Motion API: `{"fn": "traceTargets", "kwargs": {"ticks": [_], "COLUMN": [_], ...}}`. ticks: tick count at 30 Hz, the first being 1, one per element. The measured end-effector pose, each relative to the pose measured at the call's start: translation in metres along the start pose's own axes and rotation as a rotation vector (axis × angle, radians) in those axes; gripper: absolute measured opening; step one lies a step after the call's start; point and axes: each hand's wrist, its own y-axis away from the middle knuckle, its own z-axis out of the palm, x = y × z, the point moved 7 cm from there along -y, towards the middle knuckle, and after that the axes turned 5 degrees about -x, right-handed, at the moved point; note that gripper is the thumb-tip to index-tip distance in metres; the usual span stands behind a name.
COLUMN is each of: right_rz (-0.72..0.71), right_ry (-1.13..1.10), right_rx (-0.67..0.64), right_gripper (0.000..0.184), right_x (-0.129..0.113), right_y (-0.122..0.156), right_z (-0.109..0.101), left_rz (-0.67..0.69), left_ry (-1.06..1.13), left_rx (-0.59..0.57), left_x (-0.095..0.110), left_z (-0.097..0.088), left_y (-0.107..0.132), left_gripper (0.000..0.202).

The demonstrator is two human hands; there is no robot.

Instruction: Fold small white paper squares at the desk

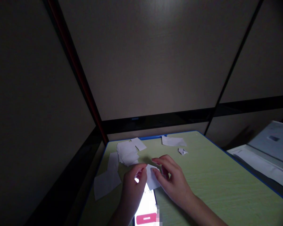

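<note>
A small piece of white paper [152,179] is held up between my two hands, above the phone. My left hand [135,182] pinches its left edge between thumb and curled fingers. My right hand [173,180] has its thumb laid on the front of the paper near the right edge; the index finger stretches out above, apart from the sheet, and the other fingers are partly hidden behind. Below the paper a lit phone [145,207] with a white screen and a red button lies on the table, partly covered by my left hand.
The green table [209,175] has a blue edge. Piled white paper pieces [126,152] and loose sheets [106,183] lie on the left. A paper strip [174,141] and a small folded paper [182,151] lie toward the back. A pale box-like object [271,141] stands right; panels rise behind.
</note>
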Motion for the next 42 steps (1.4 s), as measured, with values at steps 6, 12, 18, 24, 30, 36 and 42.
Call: {"fn": "traceTargets", "kwargs": {"ticks": [6, 12, 18, 24, 30, 36, 42], "right_rz": [0.188, 0.278, 0.288, 0.252, 0.268, 0.291, 0.296], "right_ry": [-0.186, -0.379, -0.443, -0.458, -0.487, -0.546, -0.569], "right_rx": [-0.087, -0.070, -0.042, -0.121, -0.124, -0.123, -0.105], "right_gripper": [0.011, 0.018, 0.019, 0.015, 0.017, 0.019, 0.021], "right_x": [0.015, 0.027, 0.028, 0.020, 0.023, 0.022, 0.022], "right_y": [0.000, 0.002, 0.002, 0.001, 0.001, 0.000, 0.000], "right_z": [0.014, 0.017, 0.016, 0.019, 0.021, 0.022, 0.020], "left_rz": [0.009, 0.002, 0.009, -0.037, -0.062, -0.084, -0.134], "left_ry": [-0.030, -0.033, 0.024, 0.106, 0.184, 0.200, 0.303], "left_rx": [-0.029, -0.059, -0.088, -0.067, -0.078, -0.071, -0.059], "left_x": [-0.002, -0.005, 0.001, -0.001, -0.006, -0.004, -0.006], "left_z": [0.004, 0.007, 0.008, 0.004, 0.007, 0.006, 0.005], "left_y": [0.000, 0.000, 0.002, 0.001, -0.001, -0.001, -0.002], "left_gripper": [0.017, 0.019, 0.021, 0.020, 0.016, 0.014, 0.021]}}
